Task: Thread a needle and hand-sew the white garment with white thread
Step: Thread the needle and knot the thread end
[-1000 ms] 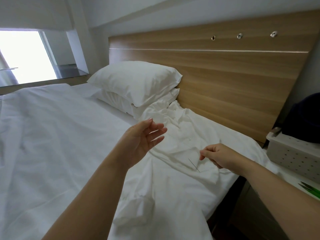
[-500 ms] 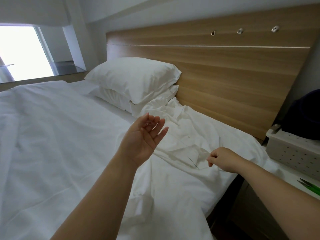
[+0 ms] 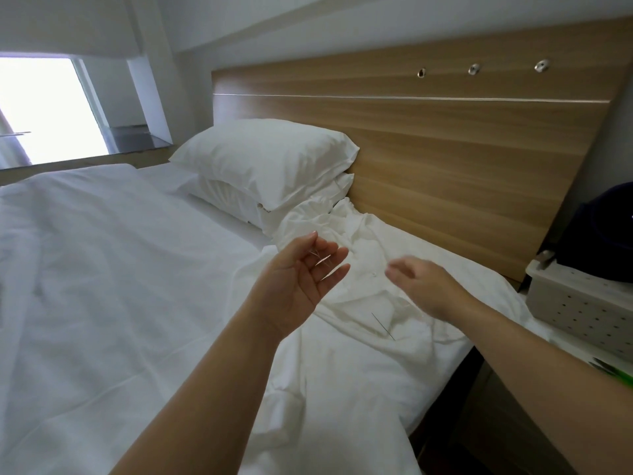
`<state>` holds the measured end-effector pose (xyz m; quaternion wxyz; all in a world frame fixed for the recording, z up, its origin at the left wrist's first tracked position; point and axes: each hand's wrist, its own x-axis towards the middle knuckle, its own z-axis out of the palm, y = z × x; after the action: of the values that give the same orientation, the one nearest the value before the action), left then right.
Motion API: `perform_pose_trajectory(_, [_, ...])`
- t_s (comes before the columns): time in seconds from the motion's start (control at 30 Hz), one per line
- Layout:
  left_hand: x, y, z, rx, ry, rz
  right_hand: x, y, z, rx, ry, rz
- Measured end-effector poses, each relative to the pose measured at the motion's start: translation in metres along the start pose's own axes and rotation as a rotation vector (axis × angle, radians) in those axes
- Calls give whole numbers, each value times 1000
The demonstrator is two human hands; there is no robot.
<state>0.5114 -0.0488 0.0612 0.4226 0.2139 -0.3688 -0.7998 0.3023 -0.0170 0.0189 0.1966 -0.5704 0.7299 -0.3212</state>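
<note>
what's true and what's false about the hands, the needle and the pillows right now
The needle lies on the white garment, in neither hand. True.
The left hand is clenched in a fist. False: its palm faces up, fingers extended.
Two white pillows are stacked by the wooden headboard. True.
The right hand pinches the needle. False: it hovers above the garment, apart from the needle.
</note>
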Motion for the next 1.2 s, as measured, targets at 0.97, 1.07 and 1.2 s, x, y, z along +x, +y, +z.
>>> perform_pose_trajectory(0.97, [-10,9,-14,777,-162,184,-31,-73,-12,543,-377,-173])
perform_pose_trajectory(1.07, [-9,7,-20,744,-145,153,-28,-70,-14,676,-363,-164])
perform_pose_trajectory(1.2, [-9,3,-28,687,-94,87,-30,-71,-15,846,-371,-61])
